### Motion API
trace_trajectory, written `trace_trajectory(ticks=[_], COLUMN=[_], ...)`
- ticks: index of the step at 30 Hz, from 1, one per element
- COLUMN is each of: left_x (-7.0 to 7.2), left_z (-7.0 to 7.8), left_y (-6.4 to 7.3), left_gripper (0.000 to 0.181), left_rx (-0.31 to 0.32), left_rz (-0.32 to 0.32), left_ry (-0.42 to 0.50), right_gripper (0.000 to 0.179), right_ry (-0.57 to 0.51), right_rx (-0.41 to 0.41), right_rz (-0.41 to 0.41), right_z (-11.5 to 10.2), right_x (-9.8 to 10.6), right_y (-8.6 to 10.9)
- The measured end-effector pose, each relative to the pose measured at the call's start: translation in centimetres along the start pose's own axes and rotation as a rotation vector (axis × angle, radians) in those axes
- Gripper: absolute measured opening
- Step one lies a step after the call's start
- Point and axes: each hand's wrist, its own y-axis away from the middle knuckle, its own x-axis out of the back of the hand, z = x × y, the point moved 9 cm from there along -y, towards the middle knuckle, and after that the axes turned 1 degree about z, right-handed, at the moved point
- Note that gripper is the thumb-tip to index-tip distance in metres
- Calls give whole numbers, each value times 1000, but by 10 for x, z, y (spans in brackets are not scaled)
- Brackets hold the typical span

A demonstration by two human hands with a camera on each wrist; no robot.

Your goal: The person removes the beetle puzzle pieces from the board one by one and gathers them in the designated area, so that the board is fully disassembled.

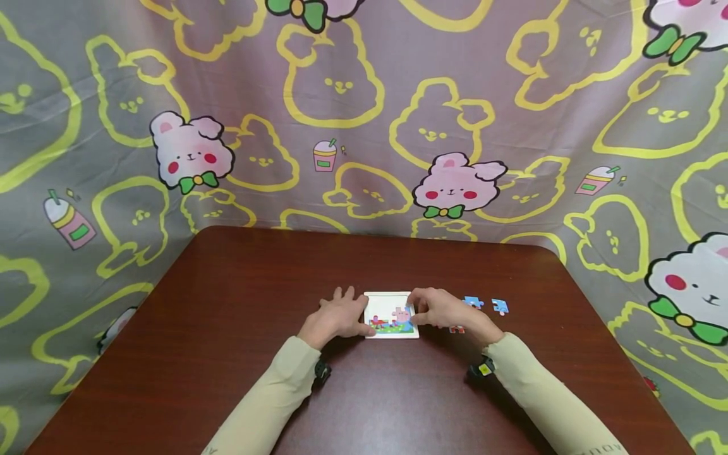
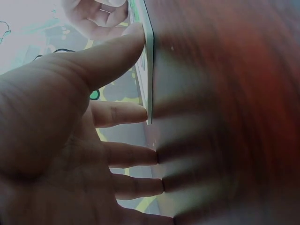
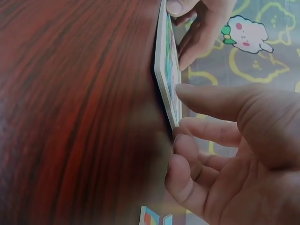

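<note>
A small white-framed jigsaw puzzle [image 1: 391, 295] lies flat on the table, its lower part filled with a colourful cartoon picture and its upper left bare white. My left hand [image 1: 341, 316] steadies it from the left: the thumb [image 2: 133, 35] rests on the near corner, the index finger touches the far end of the side, and the other straight fingers stand on the tabletop. Over the right edge, my right hand [image 1: 440, 308] works with curled fingers. Its thumb [image 3: 187, 93] and index finger pinch at a blue puzzle piece [image 1: 407, 309], mostly hidden by the fingertips.
Loose blue puzzle pieces [image 1: 500, 306] lie to the right of my right hand, with a reddish piece [image 1: 457, 329] partly under the wrist. The brown table [image 1: 256, 272] has rounded far corners. A cartoon-printed cloth [image 1: 364, 151] hangs behind and around it.
</note>
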Motion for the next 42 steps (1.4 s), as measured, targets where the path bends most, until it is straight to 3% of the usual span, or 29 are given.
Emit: trace_trajectory(ticks=[14, 22, 26, 31, 33, 38, 42], left_x=[2, -3, -2, -3, -4, -4, -3], left_z=[1, -1, -2, 1, 3, 8, 2], left_y=[-3, -1, -3, -7, -7, -12, -9], left_gripper=[75, 79, 79, 78, 78, 79, 78], left_rx=[-18, 6, 6, -7, -11, -28, -16], left_rz=[7, -7, -4, -9, -10, -5, 0], left_ry=[-9, 5, -3, -16, -18, -9, 10], right_gripper=[30, 25, 20, 2, 4, 8, 5], right_ry=[94, 77, 84, 98, 115, 134, 159], right_rx=[15, 27, 69, 169, 210, 194, 208], right_rz=[9, 37, 65, 34, 22, -3, -16], right_z=[-7, -13, -18, -24, -25, -20, -23], right_x=[-1, -1, 0, -6, -8, -3, -6], right_y=[-7, -8, -10, -6, -4, -4, -11])
